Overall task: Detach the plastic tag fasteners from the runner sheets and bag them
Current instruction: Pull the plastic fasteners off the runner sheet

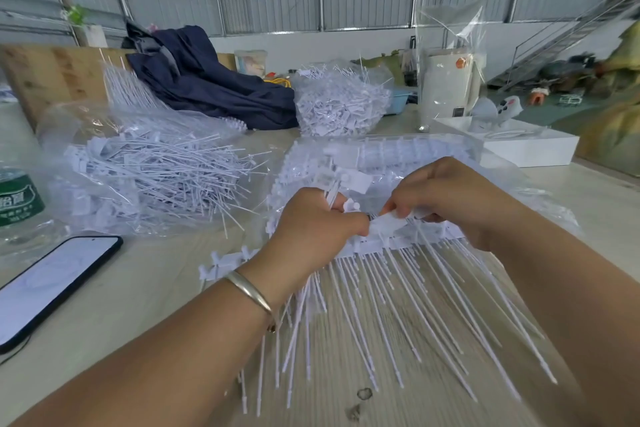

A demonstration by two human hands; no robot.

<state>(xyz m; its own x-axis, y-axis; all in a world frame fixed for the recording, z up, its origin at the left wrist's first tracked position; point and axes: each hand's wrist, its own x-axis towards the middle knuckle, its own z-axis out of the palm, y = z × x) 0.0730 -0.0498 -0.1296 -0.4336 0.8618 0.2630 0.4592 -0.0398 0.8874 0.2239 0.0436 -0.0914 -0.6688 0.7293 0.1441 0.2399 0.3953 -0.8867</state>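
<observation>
Fasteners being pulled from a runner sheet at mid-table.

The white plastic runner sheet (398, 246) lies on the pale wooden table (138, 288), thin tails fanned toward the person. The left hand (311, 229) grips a bunch of white tag fasteners (332, 192); the right hand (457, 198) pinches a tag head at the runner. The parts look light, springy and slippery, best held at the heads. A clear bag of loose fasteners (156, 173) lies left.

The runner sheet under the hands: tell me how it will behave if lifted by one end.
The runner sheet would probably sag: its thin tails fan out unevenly over the table. It looks light, being slender plastic. Tails may snag on neighbouring ones.
</observation>
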